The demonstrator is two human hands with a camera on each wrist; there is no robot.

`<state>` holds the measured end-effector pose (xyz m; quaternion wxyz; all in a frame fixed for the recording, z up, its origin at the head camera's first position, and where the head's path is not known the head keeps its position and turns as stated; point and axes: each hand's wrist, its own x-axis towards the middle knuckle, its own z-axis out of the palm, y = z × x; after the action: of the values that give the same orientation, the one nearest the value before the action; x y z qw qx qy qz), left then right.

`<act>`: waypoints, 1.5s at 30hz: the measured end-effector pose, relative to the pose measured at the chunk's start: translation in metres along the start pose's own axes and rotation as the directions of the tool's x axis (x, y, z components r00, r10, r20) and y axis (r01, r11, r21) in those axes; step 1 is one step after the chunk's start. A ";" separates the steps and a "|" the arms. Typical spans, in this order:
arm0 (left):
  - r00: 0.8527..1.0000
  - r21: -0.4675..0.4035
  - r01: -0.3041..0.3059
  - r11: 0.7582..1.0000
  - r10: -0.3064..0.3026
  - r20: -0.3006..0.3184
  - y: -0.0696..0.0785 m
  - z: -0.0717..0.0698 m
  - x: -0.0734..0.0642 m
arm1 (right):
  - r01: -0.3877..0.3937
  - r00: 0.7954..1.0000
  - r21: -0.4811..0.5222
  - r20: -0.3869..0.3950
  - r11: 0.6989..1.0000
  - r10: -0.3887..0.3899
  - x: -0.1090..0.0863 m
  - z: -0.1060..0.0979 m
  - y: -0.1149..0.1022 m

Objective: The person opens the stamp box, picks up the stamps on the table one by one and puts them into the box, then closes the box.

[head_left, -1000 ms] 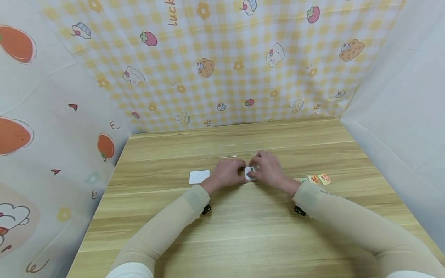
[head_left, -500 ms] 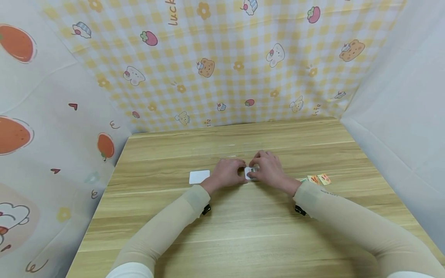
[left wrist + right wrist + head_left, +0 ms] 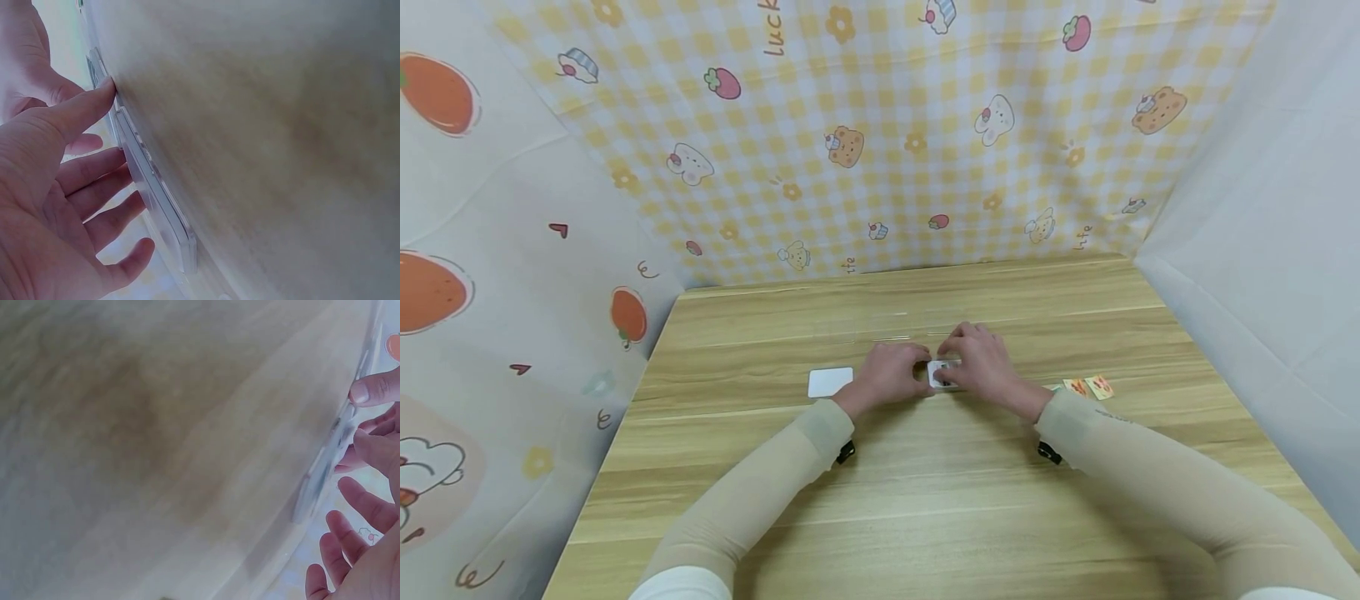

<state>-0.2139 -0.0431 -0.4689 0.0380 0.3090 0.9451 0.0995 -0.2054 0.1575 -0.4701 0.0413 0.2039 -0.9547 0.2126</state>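
Both hands meet over a small white-bordered frame [image 3: 933, 373] bearing a dark print, mostly covered by the right hand. My left hand [image 3: 891, 372] holds its left end between thumb and fingers; in the left wrist view the thumb [image 3: 103, 94] touches its edge. From the other side my right hand [image 3: 981, 367] grips it, thumb over the print and a finger at the far edge. In the right wrist view the remaining fingers of the right hand [image 3: 369, 550] spread loosely. A white rectangular piece [image 3: 831, 382] lies left of the left hand; a clear-edged slab [image 3: 153, 181] shows below that hand's fingers.
Several thin transparent plates [image 3: 891, 325] lie in a row behind the hands on the wooden table [image 3: 880, 517]. To the right are small orange picture cards [image 3: 1100, 386], partly hidden by the right sleeve. A patterned cloth [image 3: 917, 183] hangs behind the table.
The green part of the print seen between the right fingers has given way to a darker pattern. The right hand shifts very slightly rightward; the left hand stays put.
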 end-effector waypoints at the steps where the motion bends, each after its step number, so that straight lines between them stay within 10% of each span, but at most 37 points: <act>1: 1.000 -0.002 0.002 1.000 -0.002 0.002 0.000 0.000 0.000 | 0.002 1.000 0.003 -0.004 1.000 -0.002 0.000 -0.001 0.000; 25: 1.000 -0.087 -0.012 0.996 0.014 0.025 -0.001 -0.007 -0.005 | 0.006 1.000 0.020 0.030 1.000 -0.007 -0.012 -0.039 0.000; 45: 1.000 -0.090 -0.016 0.996 0.014 -0.018 -0.016 -0.016 -0.032 | 0.050 0.999 0.022 0.012 0.999 -0.050 -0.053 -0.077 0.041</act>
<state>-0.1995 -0.0769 -0.4566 0.0430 0.3132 0.9376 0.1451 -0.1744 0.2441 -0.4249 0.0384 0.2293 -0.9473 0.2205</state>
